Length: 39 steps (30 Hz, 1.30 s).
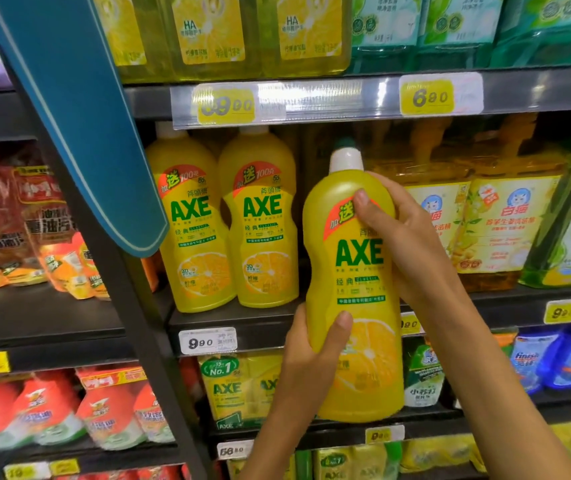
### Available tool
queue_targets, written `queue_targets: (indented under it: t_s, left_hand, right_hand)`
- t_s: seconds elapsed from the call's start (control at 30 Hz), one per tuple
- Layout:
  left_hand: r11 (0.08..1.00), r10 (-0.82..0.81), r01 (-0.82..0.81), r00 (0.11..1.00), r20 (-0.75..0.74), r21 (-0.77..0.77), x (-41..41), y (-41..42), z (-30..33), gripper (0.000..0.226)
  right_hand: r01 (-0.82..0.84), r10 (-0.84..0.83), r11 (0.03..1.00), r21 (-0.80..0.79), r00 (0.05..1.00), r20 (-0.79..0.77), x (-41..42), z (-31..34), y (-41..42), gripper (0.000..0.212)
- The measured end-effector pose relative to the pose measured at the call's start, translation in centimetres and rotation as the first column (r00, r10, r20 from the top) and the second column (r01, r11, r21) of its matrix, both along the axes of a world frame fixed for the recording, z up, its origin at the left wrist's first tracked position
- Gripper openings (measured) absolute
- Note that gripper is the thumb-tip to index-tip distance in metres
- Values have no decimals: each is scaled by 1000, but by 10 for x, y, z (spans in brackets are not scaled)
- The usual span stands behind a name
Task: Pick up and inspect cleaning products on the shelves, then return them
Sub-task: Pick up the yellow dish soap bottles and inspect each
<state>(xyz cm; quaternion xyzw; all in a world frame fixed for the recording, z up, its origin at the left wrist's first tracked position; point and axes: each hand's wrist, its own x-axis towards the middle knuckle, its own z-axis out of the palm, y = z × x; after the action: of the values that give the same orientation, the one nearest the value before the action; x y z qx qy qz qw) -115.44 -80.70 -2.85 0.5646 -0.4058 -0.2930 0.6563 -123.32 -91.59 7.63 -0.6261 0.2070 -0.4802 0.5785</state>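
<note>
One yellow AXE bottle (353, 289) is off the shelf and held upright in front of the middle shelf (208, 320), label facing the camera; the left hand (306, 351) grips its lower body with the thumb across the front, and the right hand (405, 237) wraps its upper shoulder with the thumb on the label. Judged from this, pick-up is done and inspection is in progress. The return is outstanding: an open slot shows just right of the two matching AXE bottles (228, 220) standing on that shelf, and other products remain unhandled.
</note>
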Motion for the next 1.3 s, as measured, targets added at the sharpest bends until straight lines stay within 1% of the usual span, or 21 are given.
queue_targets:
  t_s: [0.1, 0.2, 0.27, 0.3, 0.37, 0.4, 0.43, 0.5, 0.6, 0.67, 0.7, 0.73, 0.83, 0.87, 0.9, 0.97, 1.03, 1.07, 1.13, 1.2, 1.3]
  left_hand:
    - [998, -18, 15, 999, -43, -61, -8, 5, 2, 27]
    - [992, -75, 70, 996, -50, -103, -9, 13, 8, 26]
    - [993, -101, 95, 991, -86, -72, -7, 18, 7, 28]
    - [992, -124, 119, 987, -101, -46, -7, 22, 6, 28]
    - [984, -171, 176, 975, -143, 24, -12, 27, 0, 23]
    - [980, -177, 189, 971, -163, 63, -15, 30, -2, 19]
    - [975, -180, 200, 967, -182, 100, -20, 34, -3, 17]
    - [957, -200, 240, 953, -229, 163, -25, 38, -9, 26]
    - [933, -253, 308, 929, -271, 184, -23, 40, -16, 63]
    - [937, -251, 301, 934, -254, 180, -26, 38, -16, 77]
    - [949, -211, 260, 945, -249, 181, -30, 35, -17, 83]
    - [962, -167, 213, 955, -247, 172, -35, 31, -16, 83]
    - [990, -15, 52, 963, -268, 129, -57, 19, -11, 71]
    - [994, 0, 32, 956, -294, 106, -63, 15, -11, 66]
    - [996, -17, 45, 947, -322, 80, -67, 11, -11, 62]
    - [988, -133, 151, 902, -411, 12, -74, 9, -11, 60]
    - [960, -262, 275, 829, -495, -48, -82, 9, -9, 59]
    - [944, -306, 324, 798, -519, -59, -88, 9, -8, 61]
    - [922, -343, 384, 760, -552, -43, -100, 7, -7, 70]
    - [916, -342, 401, 789, -510, 6, -110, 4, -5, 74]
    - [938, -297, 342, 881, -368, 62, -116, 0, 3, 73]
  right_hand:
    - [-21, 21, 1000, 14, 1000, 3, -10, -2, 3, 43]
    - [-77, 75, 996, 37, 997, 30, -25, -5, 3, 44]
    - [-148, 139, 982, 118, 987, 77, -31, -13, 5, 51]
    - [-214, 194, 960, 182, 974, 121, -32, -20, 7, 49]
    - [-350, 287, 882, 316, 930, 229, -30, -34, 10, 32]
    - [-375, 296, 854, 360, 920, 256, -30, -40, 11, 29]
    - [-371, 292, 849, 376, 923, 251, -31, -44, 11, 32]
    - [-335, 274, 863, 378, 940, 205, -35, -48, 12, 41]
    - [-314, 250, 887, 338, 943, 220, -45, -44, 13, 41]
    - [-298, 235, 910, 288, 944, 232, -51, -40, 14, 50]
    - [-288, 232, 923, 256, 946, 228, -54, -37, 15, 53]
    - [-278, 227, 933, 230, 947, 226, -56, -33, 16, 55]
    - [-277, 232, 939, 205, 948, 219, -67, -24, 15, 57]
    - [-300, 255, 931, 206, 942, 220, -72, -22, 13, 58]
    - [-337, 291, 918, 211, 931, 221, -77, -20, 10, 60]
    - [-425, 381, 878, 221, 899, 218, -90, -17, 3, 70]
    - [-525, 476, 815, 245, 848, 232, -98, -17, -3, 94]
    - [-578, 523, 771, 268, 814, 253, -100, -18, -5, 106]
    - [-648, 581, 706, 286, 760, 290, -101, -20, -6, 111]
    - [-634, 574, 728, 261, 771, 275, -101, -21, -7, 107]
    - [-510, 463, 836, 203, 854, 237, -107, -17, -9, 99]
